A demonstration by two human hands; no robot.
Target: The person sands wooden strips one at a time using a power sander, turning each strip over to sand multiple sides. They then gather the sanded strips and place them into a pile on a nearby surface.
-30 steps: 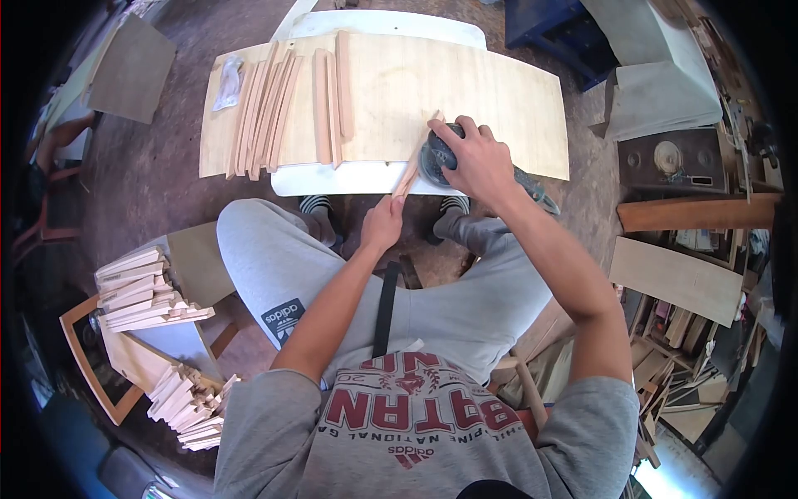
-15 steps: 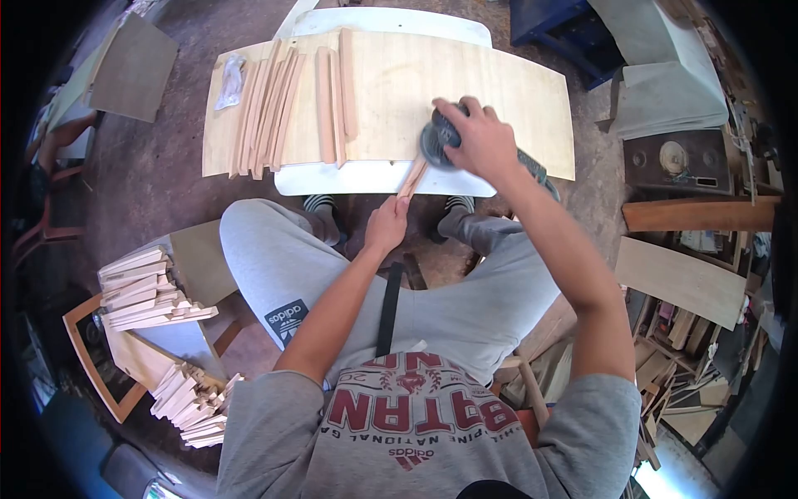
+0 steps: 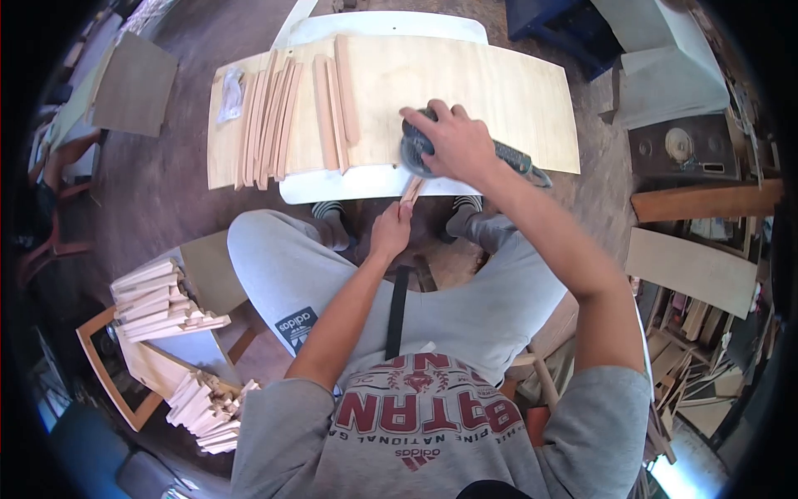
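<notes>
My right hand (image 3: pixel 459 143) is wrapped over the top of a dark green power sander (image 3: pixel 414 151), whose body and cord end point to the right. The sander rests on the far part of a thin wooden strip (image 3: pixel 412 190) and hides that end. Closed round the near end of the strip is my left hand (image 3: pixel 391 229), just off the front edge of the table. The plywood board (image 3: pixel 474 100) lies under the sander's surroundings, with a white tabletop (image 3: pixel 332 188) showing along its front. Left of the sander lie several loose strips (image 3: pixel 337 108).
More strips (image 3: pixel 268 125) and a clear plastic bag (image 3: pixel 231 96) lie at the board's left. Stacks of cut wood (image 3: pixel 162 301) stand at lower left near a wooden frame (image 3: pixel 108 366). A speaker box (image 3: pixel 682 151) and scrap wood are at right. A seated person's leg shows far left.
My right hand and the sander have moved left and slightly toward me along the strip. My left hand still grips the near end. The whole view has shifted slightly.
</notes>
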